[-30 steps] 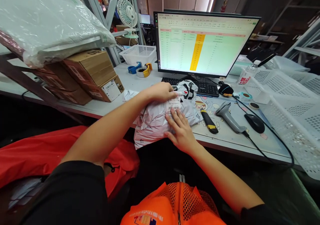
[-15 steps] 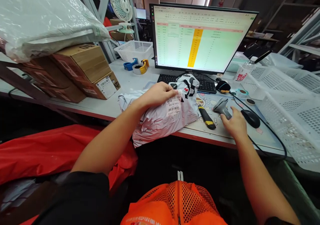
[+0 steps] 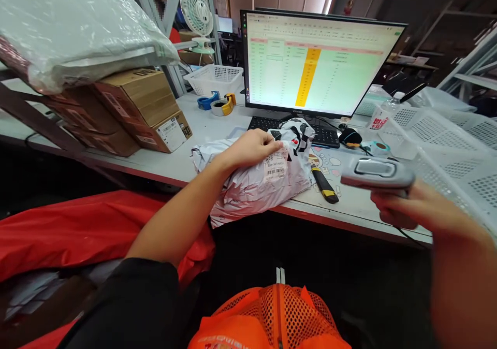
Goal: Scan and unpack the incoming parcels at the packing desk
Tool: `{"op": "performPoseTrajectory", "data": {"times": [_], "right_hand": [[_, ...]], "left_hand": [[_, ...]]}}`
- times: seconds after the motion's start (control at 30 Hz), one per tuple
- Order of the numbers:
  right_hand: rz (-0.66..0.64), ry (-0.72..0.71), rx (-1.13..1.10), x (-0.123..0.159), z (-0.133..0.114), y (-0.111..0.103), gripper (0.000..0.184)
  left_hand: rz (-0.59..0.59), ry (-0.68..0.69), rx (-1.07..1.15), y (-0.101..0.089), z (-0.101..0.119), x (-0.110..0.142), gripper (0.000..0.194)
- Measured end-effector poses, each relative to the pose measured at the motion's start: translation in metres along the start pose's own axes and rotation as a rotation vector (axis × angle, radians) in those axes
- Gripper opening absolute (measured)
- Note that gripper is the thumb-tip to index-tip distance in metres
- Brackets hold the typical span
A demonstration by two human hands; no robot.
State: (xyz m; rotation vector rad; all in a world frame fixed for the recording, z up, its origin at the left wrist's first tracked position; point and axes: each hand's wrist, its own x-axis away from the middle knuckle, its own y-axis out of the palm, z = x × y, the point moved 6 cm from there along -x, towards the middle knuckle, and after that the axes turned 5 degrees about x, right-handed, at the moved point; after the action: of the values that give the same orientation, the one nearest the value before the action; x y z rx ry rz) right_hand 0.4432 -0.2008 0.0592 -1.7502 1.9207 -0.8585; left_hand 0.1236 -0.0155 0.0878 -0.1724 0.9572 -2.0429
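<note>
A crinkled, glossy white plastic mailer bag (image 3: pixel 248 193) carries a smooth matt paper label (image 3: pixel 275 165). The grey plastic barcode scanner (image 3: pixel 375 169) has a smooth, faintly glossy shell. A brown corrugated cardboard box (image 3: pixel 143 98) looks matt and papery, the white plastic mesh basket (image 3: pixel 454 180) looks rigid and smooth, and the orange mesh vest (image 3: pixel 272 313) is coarse open-weave cloth.

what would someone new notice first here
The bright monitor at the back of the desk catches the eye first, with an orange column down its spreadsheet. Below it, the left hand is curled on a white plastic mailing bag bearing a barcode label, while the right hand holds a grey barcode scanner up at the right.
</note>
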Motion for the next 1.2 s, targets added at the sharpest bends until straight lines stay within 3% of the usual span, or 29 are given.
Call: {"op": "performPoseTrajectory", "data": {"times": [0.1,0.17,0.23,0.37,0.53,0.63,0.73,0.83,0.93,1.03,1.2], "right_hand": [[-0.178,-0.186,0.062,0.031,-0.049,0.007,0.050],[-0.155,-0.292,0.082,0.034,-0.073,0.014,0.044],[-0.115,-0.302,0.071,0.026,-0.078,0.021,0.049],[0.037,-0.111,0.117,-0.018,-0.035,0.024,0.054],[0.329,0.056,0.520,-0.081,0.046,0.018,0.038],[0.320,0.262,0.744,-0.102,0.094,0.026,0.043],[0.232,0.312,0.812,-0.111,0.110,0.026,0.056],[0.321,0.285,0.798,-0.124,0.082,0.004,0.068],[0.472,0.188,0.789,-0.161,0.030,-0.012,0.058],[0.292,0.140,0.783,-0.220,0.001,0.006,0.046],[0.140,0.176,0.773,-0.279,0.002,0.037,0.044]], "left_hand": [[0.011,0.007,-0.018,0.001,0.000,0.001,0.046],[0.027,0.008,-0.005,0.001,0.000,0.002,0.047],[0.032,0.014,0.007,0.000,-0.001,0.003,0.047],[0.022,0.033,-0.005,-0.001,-0.003,0.002,0.047],[0.017,0.037,-0.016,-0.003,-0.008,0.002,0.050],[0.021,0.030,-0.048,-0.003,-0.009,0.005,0.049],[0.026,0.019,-0.071,-0.002,-0.006,0.008,0.048],[0.023,0.017,-0.099,0.000,-0.004,0.010,0.047],[0.031,0.005,-0.134,-0.002,-0.006,0.009,0.048],[0.047,-0.014,-0.138,-0.008,-0.013,0.004,0.051],[0.068,-0.018,-0.094,-0.015,-0.021,0.000,0.053]]}}
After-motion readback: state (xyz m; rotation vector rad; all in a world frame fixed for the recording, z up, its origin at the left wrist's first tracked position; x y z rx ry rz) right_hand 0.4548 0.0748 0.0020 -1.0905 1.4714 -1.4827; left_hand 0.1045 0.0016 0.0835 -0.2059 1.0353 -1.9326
